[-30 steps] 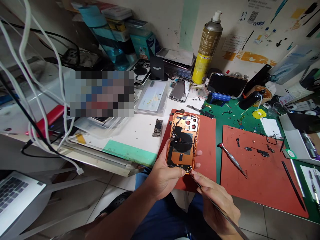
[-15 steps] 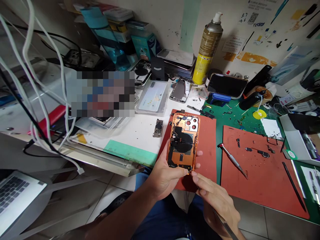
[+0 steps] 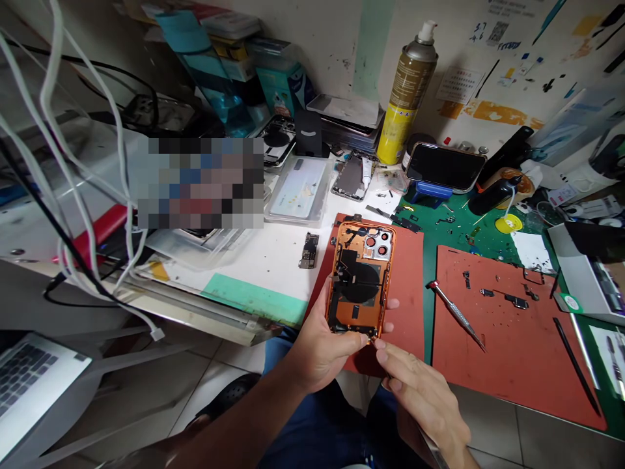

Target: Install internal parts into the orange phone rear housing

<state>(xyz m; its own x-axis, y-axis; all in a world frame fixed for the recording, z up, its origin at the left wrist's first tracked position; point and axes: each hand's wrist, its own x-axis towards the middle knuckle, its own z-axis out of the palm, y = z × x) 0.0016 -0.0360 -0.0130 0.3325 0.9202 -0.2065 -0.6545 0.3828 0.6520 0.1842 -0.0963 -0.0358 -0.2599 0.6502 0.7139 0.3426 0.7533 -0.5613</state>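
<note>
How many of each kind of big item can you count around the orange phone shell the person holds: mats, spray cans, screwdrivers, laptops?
Orange phone shell, held in the left hand: 1
Red mats: 2
Spray can: 1
Screwdriver: 1
Laptop: 1
Total: 6

- You can make out handwritten figures that look like "3.7" and "4.6" on the white note on the wall.
- Next to them you see a QR code, its content unreadable.
- The print on the spray can and the wall card is too small for you to read.
</note>
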